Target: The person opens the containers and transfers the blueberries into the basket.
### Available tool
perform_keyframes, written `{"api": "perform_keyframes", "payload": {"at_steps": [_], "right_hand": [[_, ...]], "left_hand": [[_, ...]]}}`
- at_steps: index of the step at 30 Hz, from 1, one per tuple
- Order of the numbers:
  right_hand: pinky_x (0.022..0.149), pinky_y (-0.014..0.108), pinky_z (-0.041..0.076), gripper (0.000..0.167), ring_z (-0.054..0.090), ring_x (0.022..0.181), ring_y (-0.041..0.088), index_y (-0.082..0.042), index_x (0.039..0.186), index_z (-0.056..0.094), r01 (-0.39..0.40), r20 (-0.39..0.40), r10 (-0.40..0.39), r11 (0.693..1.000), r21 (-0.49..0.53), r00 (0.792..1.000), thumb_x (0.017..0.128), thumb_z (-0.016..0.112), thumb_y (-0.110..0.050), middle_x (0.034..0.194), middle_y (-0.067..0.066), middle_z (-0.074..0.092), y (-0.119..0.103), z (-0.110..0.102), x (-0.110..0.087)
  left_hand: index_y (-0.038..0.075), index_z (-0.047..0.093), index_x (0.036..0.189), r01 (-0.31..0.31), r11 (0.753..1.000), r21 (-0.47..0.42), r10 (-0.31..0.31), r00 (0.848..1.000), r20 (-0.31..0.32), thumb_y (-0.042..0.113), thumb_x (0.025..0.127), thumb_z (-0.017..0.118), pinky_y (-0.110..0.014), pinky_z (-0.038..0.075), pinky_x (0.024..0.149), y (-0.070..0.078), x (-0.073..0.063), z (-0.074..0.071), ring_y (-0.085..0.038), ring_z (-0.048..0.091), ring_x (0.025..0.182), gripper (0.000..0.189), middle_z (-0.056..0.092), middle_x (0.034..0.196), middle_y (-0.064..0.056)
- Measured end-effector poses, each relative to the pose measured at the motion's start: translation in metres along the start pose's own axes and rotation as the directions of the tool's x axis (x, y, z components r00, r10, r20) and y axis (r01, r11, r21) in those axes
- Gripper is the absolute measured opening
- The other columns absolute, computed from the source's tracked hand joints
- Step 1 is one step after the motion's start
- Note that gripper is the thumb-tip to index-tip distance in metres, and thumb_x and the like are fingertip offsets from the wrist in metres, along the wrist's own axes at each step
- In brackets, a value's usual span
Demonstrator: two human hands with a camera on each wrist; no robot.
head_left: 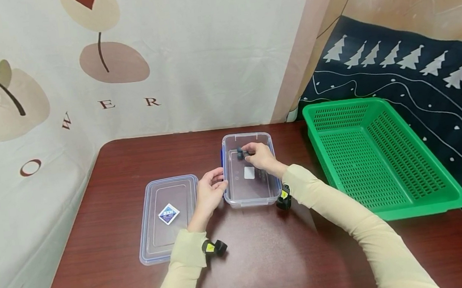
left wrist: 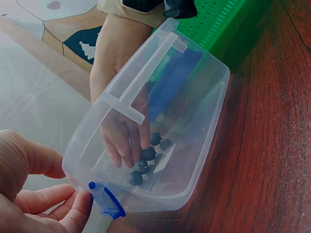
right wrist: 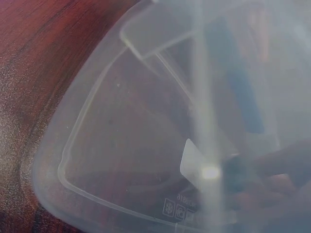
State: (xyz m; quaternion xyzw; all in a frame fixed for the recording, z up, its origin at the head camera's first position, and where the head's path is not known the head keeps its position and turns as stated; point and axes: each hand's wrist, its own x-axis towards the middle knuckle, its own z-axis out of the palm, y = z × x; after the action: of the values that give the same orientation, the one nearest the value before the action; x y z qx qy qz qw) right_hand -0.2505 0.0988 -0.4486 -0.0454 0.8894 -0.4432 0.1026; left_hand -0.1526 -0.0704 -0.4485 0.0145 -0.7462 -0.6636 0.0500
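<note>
A clear plastic storage box [head_left: 261, 192] stands uncovered on the table, a blue latch [left wrist: 111, 201] on its side. At its left wall, my left hand [head_left: 212, 190] grips the edge by the latch with thumb and fingers. Inside the box, several small dark balls [left wrist: 142, 167] lie in a cluster near a white label [head_left: 249, 173]. My right hand [head_left: 261, 157] reaches in over the rim, and its thumb and forefinger pinch at one of these balls. Through the cloudy wall, the right wrist view shows the box floor [right wrist: 121, 136] and blurred fingers.
The clear lid [head_left: 175, 234], with a blue diamond sticker [head_left: 168, 214], lies flat left of the box. On the right, a large green basket [head_left: 394, 213] with slotted walls stands close to my right forearm. A printed cloth [head_left: 205, 62] hangs behind the brown table [head_left: 260, 263].
</note>
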Motion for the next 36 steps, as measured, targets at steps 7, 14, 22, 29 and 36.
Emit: {"api": "perform_keyframes", "payload": {"at_steps": [7, 14, 22, 29, 36], "right_hand": [[0.084, 0.034, 0.051, 0.022, 0.062, 0.098, 0.023, -0.003, 0.105, 0.068, 0.02, -0.011, -0.021, 0.998, -0.064, 1.0, 0.083, 0.065, 0.0, 0.104, 0.012, 0.069, 0.0, 0.003, -0.001], [0.078, 0.031, 0.053, 0.018, 0.064, 0.087, 0.021, -0.002, 0.095, 0.071, 0.096, 0.014, -0.095, 0.981, -0.17, 0.995, 0.078, 0.067, 0.002, 0.093, 0.01, 0.071, 0.003, 0.007, -0.002], [0.072, 0.029, 0.053, 0.013, 0.064, 0.081, 0.02, -0.002, 0.089, 0.071, 0.135, 0.03, -0.131, 0.968, -0.213, 0.991, 0.077, 0.067, 0.002, 0.087, 0.009, 0.07, 0.004, 0.009, -0.005], [0.069, 0.026, 0.052, 0.011, 0.063, 0.076, 0.019, -0.001, 0.087, 0.071, 0.121, 0.012, -0.121, 0.974, -0.193, 0.993, 0.076, 0.069, 0.0, 0.082, 0.009, 0.07, 0.003, 0.007, -0.005], [0.064, 0.022, 0.048, 0.011, 0.061, 0.076, 0.017, -0.001, 0.089, 0.071, 0.069, -0.034, -0.072, 0.995, -0.077, 0.997, 0.078, 0.071, -0.004, 0.083, 0.009, 0.069, -0.009, -0.006, -0.005]], "left_hand": [[-0.021, 0.052, 0.115, 0.012, 1.0, 0.001, -0.012, 1.0, 0.012, -0.016, 0.08, 0.055, -0.039, 0.052, 0.089, 0.027, -0.009, -0.001, -0.044, 0.055, 0.101, 0.036, 0.056, 0.109, -0.036], [-0.021, 0.052, 0.115, 0.014, 1.0, 0.0, -0.014, 1.0, 0.014, -0.016, 0.08, 0.054, -0.039, 0.052, 0.089, 0.027, -0.009, -0.001, -0.044, 0.055, 0.101, 0.036, 0.056, 0.11, -0.036], [-0.021, 0.052, 0.115, 0.011, 1.0, 0.01, -0.011, 1.0, 0.012, -0.015, 0.08, 0.055, -0.037, 0.052, 0.088, 0.027, -0.009, -0.001, -0.043, 0.056, 0.101, 0.036, 0.056, 0.109, -0.035], [-0.021, 0.052, 0.115, 0.012, 1.0, 0.005, -0.012, 1.0, 0.016, -0.015, 0.08, 0.054, -0.037, 0.052, 0.088, 0.027, -0.009, -0.001, -0.044, 0.056, 0.101, 0.036, 0.056, 0.109, -0.036], [-0.021, 0.052, 0.116, 0.02, 1.0, -0.002, -0.02, 1.0, 0.019, -0.015, 0.08, 0.054, -0.037, 0.052, 0.088, 0.027, -0.009, -0.002, -0.044, 0.055, 0.102, 0.036, 0.055, 0.11, -0.036]]}}
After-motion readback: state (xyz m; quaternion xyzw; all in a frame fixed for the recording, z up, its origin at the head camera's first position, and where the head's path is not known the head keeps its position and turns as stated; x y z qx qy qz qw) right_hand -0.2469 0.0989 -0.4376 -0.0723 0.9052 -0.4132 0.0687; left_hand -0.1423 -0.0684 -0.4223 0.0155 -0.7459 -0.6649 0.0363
